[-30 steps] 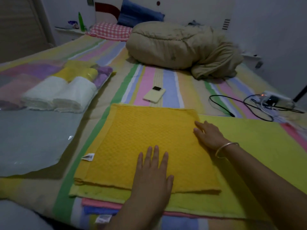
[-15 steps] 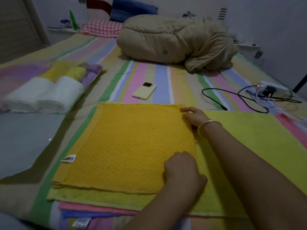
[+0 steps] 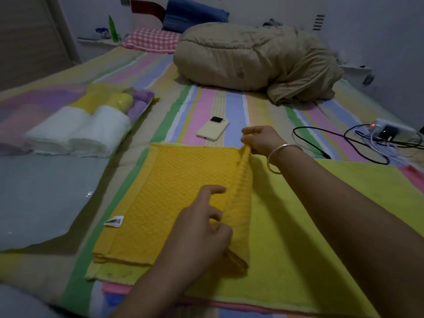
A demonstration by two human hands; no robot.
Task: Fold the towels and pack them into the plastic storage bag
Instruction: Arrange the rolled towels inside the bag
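An orange-yellow towel (image 3: pixel 174 200) lies folded on a stack of flat towels, the top one lime-yellow (image 3: pixel 309 249), on the striped bed. My right hand (image 3: pixel 261 140) pinches the orange towel's far right corner and lifts it. My left hand (image 3: pixel 202 228) grips the same right edge nearer to me, so that edge stands raised and curls leftward. A clear plastic storage bag (image 3: pixel 41 198) lies flat at the left; its far end holds rolled towels: two white (image 3: pixel 78 134), a yellow (image 3: pixel 119 101) and a purple (image 3: pixel 141 102).
A cream phone (image 3: pixel 212 131) lies just beyond the towel. A beige bundled quilt (image 3: pixel 252 58) fills the bed's far middle. Black cables and a power strip (image 3: pixel 387 130) lie at the right. Pillows (image 3: pixel 151 40) sit by the headboard.
Both hands went from lying flat on the orange towel to its right edge, took hold of it, and have lifted it so it curls toward the left.
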